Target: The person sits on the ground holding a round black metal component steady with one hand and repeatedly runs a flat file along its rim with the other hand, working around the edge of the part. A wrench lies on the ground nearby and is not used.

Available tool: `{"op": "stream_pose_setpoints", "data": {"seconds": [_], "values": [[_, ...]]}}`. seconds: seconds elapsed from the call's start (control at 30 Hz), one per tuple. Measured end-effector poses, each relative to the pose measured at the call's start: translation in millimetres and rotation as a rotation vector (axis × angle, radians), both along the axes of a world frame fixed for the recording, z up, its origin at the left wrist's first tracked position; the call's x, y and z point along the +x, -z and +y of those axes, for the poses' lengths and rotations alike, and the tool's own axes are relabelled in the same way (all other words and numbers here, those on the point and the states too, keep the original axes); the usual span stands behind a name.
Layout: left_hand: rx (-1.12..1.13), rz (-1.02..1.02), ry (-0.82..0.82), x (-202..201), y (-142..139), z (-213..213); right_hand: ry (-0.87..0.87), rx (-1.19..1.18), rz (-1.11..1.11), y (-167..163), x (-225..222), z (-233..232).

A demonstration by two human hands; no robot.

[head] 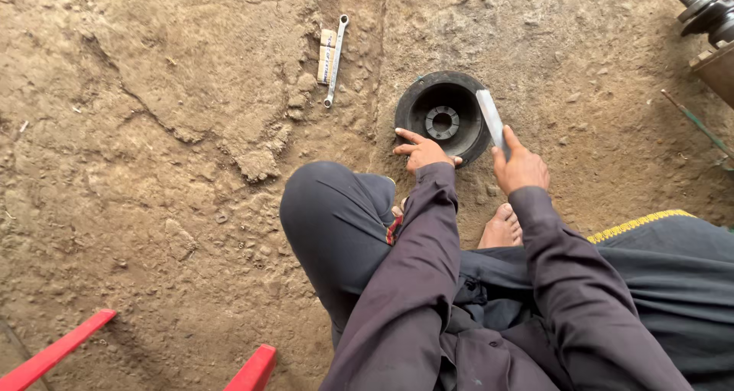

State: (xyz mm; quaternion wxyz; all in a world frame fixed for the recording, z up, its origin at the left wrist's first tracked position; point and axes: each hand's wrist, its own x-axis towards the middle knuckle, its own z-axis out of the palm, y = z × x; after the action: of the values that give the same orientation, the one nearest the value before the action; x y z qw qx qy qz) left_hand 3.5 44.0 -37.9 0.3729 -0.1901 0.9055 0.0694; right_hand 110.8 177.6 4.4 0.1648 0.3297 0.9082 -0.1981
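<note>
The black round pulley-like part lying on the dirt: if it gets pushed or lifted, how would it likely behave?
The black round part lies flat on its face on the dirt ground, so it probably slides or drags rather than rolls. It looks thick-walled and rigid, likely heavy for its size. The left hand steadies its rim while the right hand holds a flat metal tool against it.

A round black pulley (443, 120) lies flat on the dirt ground, open side up, with a toothed metal hub at its centre. A flat grey metal file (490, 118) slants across the pulley's right rim, its far end pointing away over the rim.
</note>
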Motion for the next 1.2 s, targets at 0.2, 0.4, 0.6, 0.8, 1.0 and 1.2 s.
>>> {"op": "stream_pose_setpoints", "data": {"seconds": [0.2,0.4,0.6,0.8,1.0,1.2], "values": [[-0.057,0.033,0.05,-0.4,2.5,0.2,-0.001,0.011,-0.065,-1.6,-1.2,-4.0],[0.034,0.004,-0.025,-4.3,2.3,-3.4,-0.005,0.006,-0.035,2.4,-7.4,-0.9],[0.034,-0.028,-0.047,-3.2,2.7,-3.1,-0.022,0.02,0.025,9.8,-14.3,-1.3],[0.025,-0.01,-0.009,-2.9,4.2,-2.2,-0.01,0.006,-0.066,1.7,-12.1,-7.6],[0.044,0.043,-0.011,-0.8,4.3,-3.6,-0.016,0.022,-0.021,3.8,-16.4,-9.8],[0.002,0.01,-0.01,-2.2,3.5,-5.0,-0.045,0.034,-0.039,11.0,-20.5,-3.2]]}}
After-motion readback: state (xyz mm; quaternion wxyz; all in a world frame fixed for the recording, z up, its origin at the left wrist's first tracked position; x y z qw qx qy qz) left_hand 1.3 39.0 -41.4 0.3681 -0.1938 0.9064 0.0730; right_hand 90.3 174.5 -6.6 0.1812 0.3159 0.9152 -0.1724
